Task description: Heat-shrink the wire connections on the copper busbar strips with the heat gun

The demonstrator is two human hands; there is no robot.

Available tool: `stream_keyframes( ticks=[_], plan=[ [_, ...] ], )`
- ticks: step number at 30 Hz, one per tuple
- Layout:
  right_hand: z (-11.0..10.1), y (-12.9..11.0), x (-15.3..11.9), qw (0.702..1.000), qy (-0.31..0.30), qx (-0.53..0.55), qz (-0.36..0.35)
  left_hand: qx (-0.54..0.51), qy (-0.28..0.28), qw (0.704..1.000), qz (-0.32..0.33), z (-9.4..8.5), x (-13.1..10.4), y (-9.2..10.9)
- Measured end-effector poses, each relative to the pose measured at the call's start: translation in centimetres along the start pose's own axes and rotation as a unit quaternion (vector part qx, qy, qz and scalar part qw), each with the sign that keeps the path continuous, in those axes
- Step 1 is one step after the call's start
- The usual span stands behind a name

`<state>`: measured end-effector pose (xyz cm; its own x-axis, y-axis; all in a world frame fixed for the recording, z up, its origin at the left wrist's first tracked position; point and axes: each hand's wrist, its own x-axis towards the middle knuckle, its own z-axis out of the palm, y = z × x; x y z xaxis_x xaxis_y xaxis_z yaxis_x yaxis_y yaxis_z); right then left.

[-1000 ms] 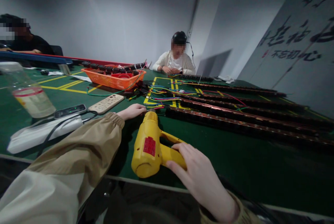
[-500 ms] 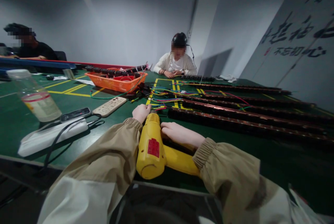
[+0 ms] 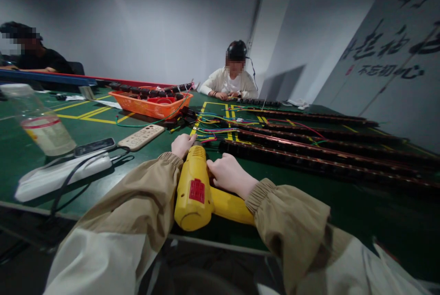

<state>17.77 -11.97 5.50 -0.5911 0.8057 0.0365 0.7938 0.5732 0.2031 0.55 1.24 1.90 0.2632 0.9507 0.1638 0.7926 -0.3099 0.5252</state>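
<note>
A yellow heat gun (image 3: 187,210) with a red label lies on the green table, nozzle pointing away from me and handle reaching to the right. By its nozzle, on the left side, my left hand (image 3: 182,144) is closed; the heat gun hides part of its fingers, and what it holds is not visible. On the right, above the handle, my right hand (image 3: 228,172) has its fingers curled in against the gun's body. Whatever those fingers pinch is hidden. Just beyond the nozzle are thin coloured wires (image 3: 208,139), leading to long dark strips (image 3: 309,160) with copper-coloured edges.
An orange basket (image 3: 147,109) holds black coiled parts. Left of me are a beige phone (image 3: 141,137), a dark device (image 3: 94,147), a white power strip (image 3: 65,176) and a bottle (image 3: 48,132). A co-worker (image 3: 229,79) sits opposite; another person (image 3: 37,57) is far left.
My right hand has risen slightly and its fingers are more curled, where they were stretched flatter beside the heat gun. The left hand stays by the nozzle. The whole view has shifted a little.
</note>
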Motion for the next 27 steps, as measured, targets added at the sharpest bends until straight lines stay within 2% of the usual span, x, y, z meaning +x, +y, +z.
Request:
stream_keyframes(
  ticks=[2, 4, 9, 18, 24, 27],
  plan=[
    [-0.1, 0.0, 0.0, 1.0, 0.01, -0.019, -0.007, 0.023, 0.02, 0.997, -0.073, 0.0, -0.1, 0.4],
    [-0.2, 0.2, -0.1, 0.999, 0.017, -0.031, -0.011, 0.037, 0.031, 0.994, -0.101, 0.0, -0.4, 0.8],
    [-0.2, 1.0, -0.6, 0.999, 0.02, -0.047, -0.007, 0.049, 0.032, 0.994, -0.09, -0.3, -0.9, 1.3],
    [-0.1, 4.1, -3.0, 0.996, -0.002, -0.078, 0.04, 0.054, 0.03, 0.994, -0.092, -0.1, -0.6, 1.1],
    [-0.3, 4.3, -3.4, 0.994, -0.005, -0.093, 0.05, 0.043, 0.028, 0.994, -0.097, -0.4, -0.9, 1.5],
    [-0.3, 4.1, -3.2, 0.994, -0.01, -0.097, 0.048, 0.051, 0.045, 0.992, -0.111, -0.5, -1.1, 1.7]
  ],
)
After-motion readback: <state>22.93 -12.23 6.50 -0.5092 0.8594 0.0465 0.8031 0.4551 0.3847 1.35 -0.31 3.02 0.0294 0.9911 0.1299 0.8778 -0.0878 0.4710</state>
